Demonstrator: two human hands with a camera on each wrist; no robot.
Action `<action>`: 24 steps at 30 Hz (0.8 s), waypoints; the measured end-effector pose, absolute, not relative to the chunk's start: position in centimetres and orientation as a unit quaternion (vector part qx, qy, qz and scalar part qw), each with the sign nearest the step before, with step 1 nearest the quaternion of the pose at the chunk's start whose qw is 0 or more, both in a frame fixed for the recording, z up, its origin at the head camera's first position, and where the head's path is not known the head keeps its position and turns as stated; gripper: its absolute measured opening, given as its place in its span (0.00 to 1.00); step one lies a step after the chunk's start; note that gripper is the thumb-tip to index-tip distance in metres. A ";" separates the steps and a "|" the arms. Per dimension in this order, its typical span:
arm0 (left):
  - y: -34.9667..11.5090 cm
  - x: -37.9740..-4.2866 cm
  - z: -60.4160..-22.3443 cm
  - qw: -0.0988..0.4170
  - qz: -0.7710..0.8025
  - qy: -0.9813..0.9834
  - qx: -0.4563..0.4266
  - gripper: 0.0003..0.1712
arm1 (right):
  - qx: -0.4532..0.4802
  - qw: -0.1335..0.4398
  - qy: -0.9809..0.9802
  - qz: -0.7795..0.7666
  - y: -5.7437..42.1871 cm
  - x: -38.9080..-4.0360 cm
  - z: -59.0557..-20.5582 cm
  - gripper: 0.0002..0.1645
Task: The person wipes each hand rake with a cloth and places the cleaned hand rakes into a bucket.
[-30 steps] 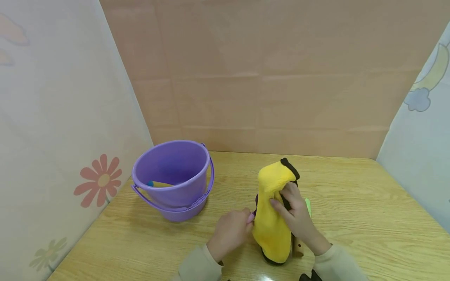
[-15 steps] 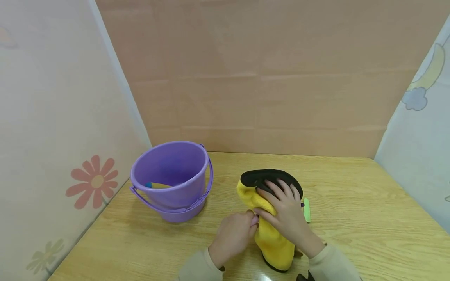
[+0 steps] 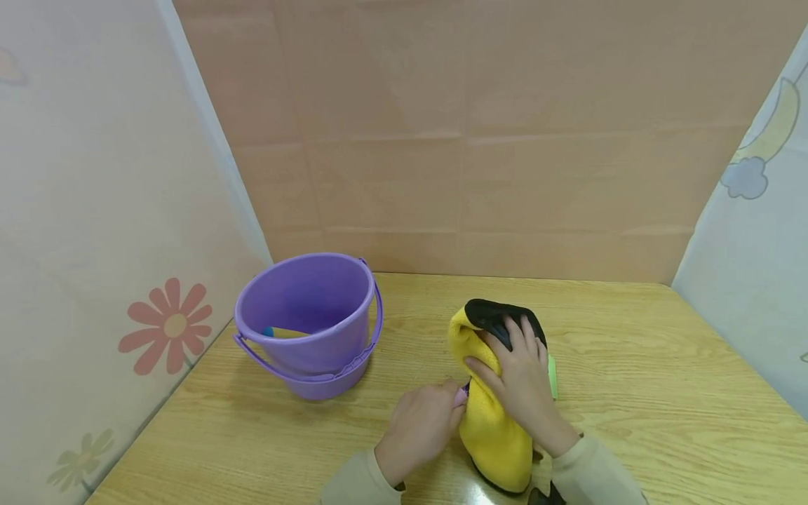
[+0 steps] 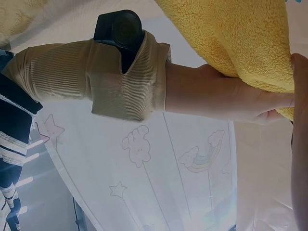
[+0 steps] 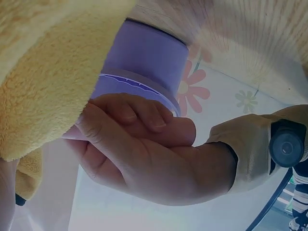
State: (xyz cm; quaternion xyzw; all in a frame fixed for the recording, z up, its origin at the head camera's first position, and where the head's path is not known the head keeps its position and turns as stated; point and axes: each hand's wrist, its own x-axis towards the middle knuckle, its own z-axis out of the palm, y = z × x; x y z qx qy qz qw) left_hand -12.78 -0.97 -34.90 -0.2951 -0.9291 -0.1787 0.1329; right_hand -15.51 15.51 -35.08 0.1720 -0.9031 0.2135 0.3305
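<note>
A yellow fleecy cloth [image 3: 495, 438] with a black part along its top stands bunched up in front of me in the head view. My right hand [image 3: 527, 382] grips its upper part, fingers spread over the black and thumb on the yellow. My left hand [image 3: 421, 424] is curled round a pink handle [image 3: 461, 398] at the cloth's left side. A dark purple bit shows where that handle meets the cloth; the rest is hidden behind the fabric. In the right wrist view, the left hand [image 5: 139, 144] has its fingers folded beside the cloth [image 5: 53, 82].
A purple bucket [image 3: 303, 358] stands at the left on the wooden table [image 3: 663, 393], with a yellow and blue thing [image 3: 287, 333] inside. A light green piece [image 3: 553, 377] shows just right of the cloth. Walls enclose the table at the back and both sides.
The cloth's top has folded over, bringing its black part upward, then shifted slightly right. My right hand has moved from the cloth's right edge onto this top. My left hand keeps the pink handle.
</note>
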 end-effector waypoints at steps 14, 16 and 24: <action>-0.8 -12.5 -35.0 0.155 -0.154 -0.932 -0.290 0.17 | 0.133 0.339 -0.911 0.196 16.4 -16.2 -35.1 0.23; -0.9 -12.4 -35.0 0.154 -0.151 -0.931 -0.294 0.17 | 0.137 0.350 -0.905 0.199 16.5 -16.4 -35.2 0.21; -1.0 -12.1 -35.0 0.154 -0.118 -0.932 -0.306 0.16 | 0.147 0.371 -0.886 0.236 17.2 -16.8 -35.4 0.09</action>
